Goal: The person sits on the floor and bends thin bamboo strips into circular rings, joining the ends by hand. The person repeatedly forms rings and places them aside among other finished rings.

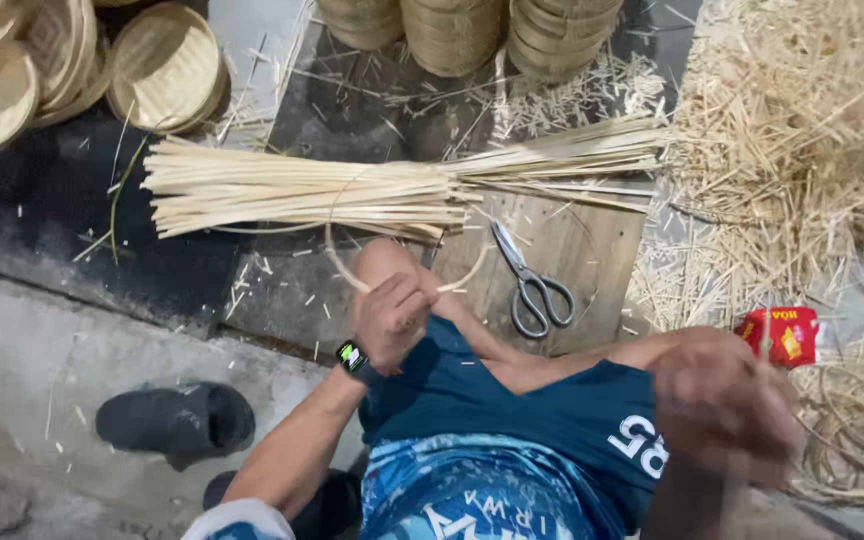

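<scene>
Hoop-forming in hand: left hand, watch on wrist, closed round a thin bamboo hoop held against the knee, just below the tied bundle of strips; right hand, blurred at the lower right, looks closed on a thin strip, though I cannot tell for sure. Scissors lie on the board beside the hoop, baskets stacked behind, shavings to the right, coils near the red box. Next move, in my judgement, calls for steadying the hoop while the right hand comes in.
</scene>
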